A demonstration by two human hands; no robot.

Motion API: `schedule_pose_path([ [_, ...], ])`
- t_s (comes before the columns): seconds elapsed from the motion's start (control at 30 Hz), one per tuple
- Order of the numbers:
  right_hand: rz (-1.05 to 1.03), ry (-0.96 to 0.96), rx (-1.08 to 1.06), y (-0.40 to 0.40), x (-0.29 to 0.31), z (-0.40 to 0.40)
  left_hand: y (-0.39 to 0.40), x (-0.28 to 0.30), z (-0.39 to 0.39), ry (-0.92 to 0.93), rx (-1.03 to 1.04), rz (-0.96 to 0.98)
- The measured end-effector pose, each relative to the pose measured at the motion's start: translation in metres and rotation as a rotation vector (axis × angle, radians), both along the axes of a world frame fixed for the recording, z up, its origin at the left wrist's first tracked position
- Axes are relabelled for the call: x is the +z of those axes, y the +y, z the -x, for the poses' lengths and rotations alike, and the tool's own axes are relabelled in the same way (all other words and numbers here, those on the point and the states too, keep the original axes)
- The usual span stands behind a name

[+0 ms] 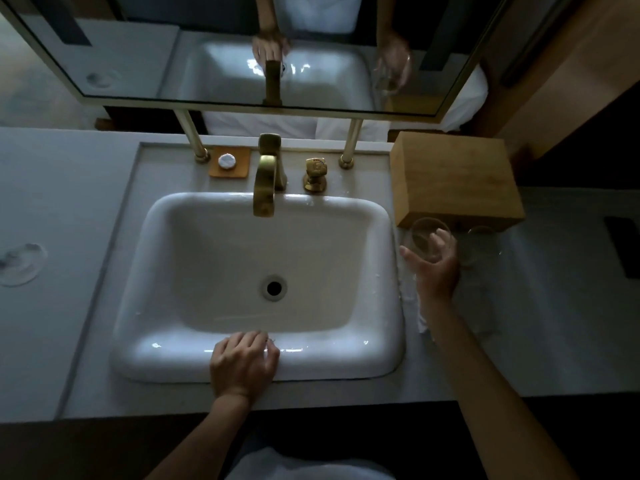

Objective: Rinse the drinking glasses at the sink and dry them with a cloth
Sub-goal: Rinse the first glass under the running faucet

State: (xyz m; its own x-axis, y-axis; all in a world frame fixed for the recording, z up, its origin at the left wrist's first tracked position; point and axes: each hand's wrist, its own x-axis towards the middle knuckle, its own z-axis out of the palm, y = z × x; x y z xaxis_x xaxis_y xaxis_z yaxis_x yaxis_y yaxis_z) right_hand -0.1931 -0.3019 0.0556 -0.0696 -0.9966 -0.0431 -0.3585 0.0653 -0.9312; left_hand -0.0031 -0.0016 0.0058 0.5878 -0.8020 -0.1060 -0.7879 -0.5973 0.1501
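A white sink (166, 237) fills the middle of the grey counter, with a brass tap (265, 188) over its back rim and no water running. My right hand (434, 268) is wrapped around a clear drinking glass (424, 237) just right of the basin. A second clear glass (479, 245) stands on the counter beside it, in front of the wooden box. Under my right wrist lies a pale cloth (420, 318), partly hidden. My left hand (244, 363) rests on the sink's front rim, fingers curled, holding nothing.
A wooden box (457, 181) stands at the back right. A brass handle (315, 174) sits right of the tap, and a small orange tray (230, 162) with a white cap sits left of it. A mirror (138, 64) hangs above. A dark object (625, 251) lies far right.
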Motion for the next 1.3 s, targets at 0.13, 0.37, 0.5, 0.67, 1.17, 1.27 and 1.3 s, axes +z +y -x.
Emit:
schedule_pose_path([
  [0.13, 0.117, 0.232, 0.192, 0.025, 0.027, -0.003, 0.003, 0.003, 0.001, 0.012, -0.010, -0.016],
  [0.37, 0.036, 0.354, 0.556, 0.083, 0.037, -0.024, 0.006, 0.011, -0.003, 0.108, -0.028, 0.000],
  [0.5, 0.003, 0.356, 0.663, 0.118, 0.020, -0.040, 0.008, 0.021, -0.017, 0.382, 0.042, 0.104],
  [0.67, -0.176, 0.194, 0.765, 0.145, 0.013, -0.068, 0.003, 0.047, -0.040, 1.087, 0.115, 0.382],
  [1.17, -0.452, -0.042, 0.990, 0.144, 0.026, -0.122, -0.022, 0.057, -0.076, 1.546, 0.009, 0.421],
  [1.27, -0.430, 0.020, 1.051, 0.134, 0.023, -0.132, -0.043, 0.065, -0.084, 1.511, 0.082, 0.477],
  [1.3, -0.420, 0.052, 1.090, 0.130, 0.020, -0.135, -0.051, 0.065, -0.087, 1.485, 0.118, 0.509],
])
